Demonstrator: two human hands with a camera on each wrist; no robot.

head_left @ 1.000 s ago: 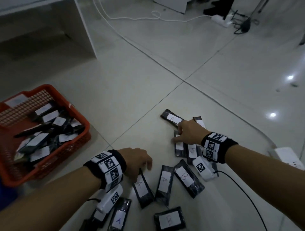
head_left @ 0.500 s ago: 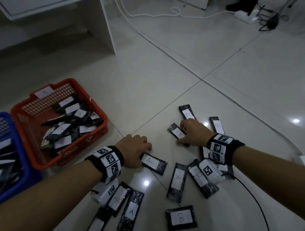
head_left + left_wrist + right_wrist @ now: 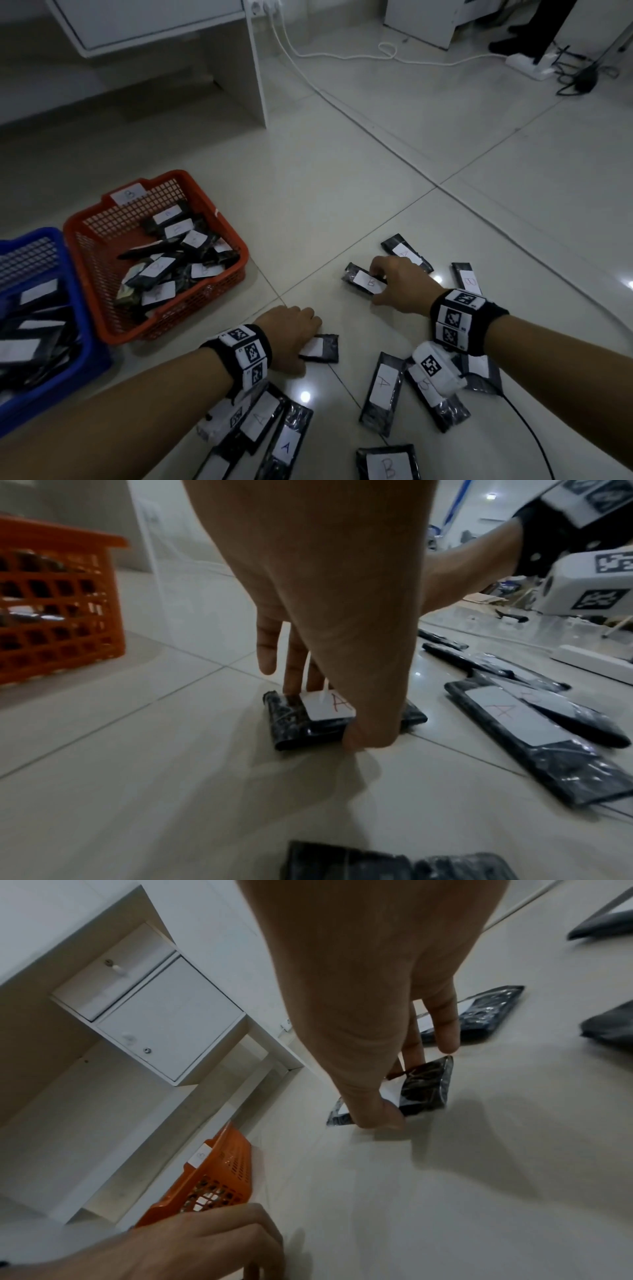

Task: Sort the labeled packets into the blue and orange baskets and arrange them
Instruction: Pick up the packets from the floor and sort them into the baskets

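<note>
Black packets on the tiled floor [image 3: 342, 171]: your left hand [image 3: 291, 337] pinched the A packet [image 3: 308, 723], your right hand [image 3: 397, 284] apparently the B packet [image 3: 363, 282].

Pale glossy tile floor [image 3: 342, 178], ceiling lights reflected in it. White desk [image 3: 154, 20] at far left; white cable [image 3: 342, 99] runs rightward from it to power strip [image 3: 529, 66].
</note>
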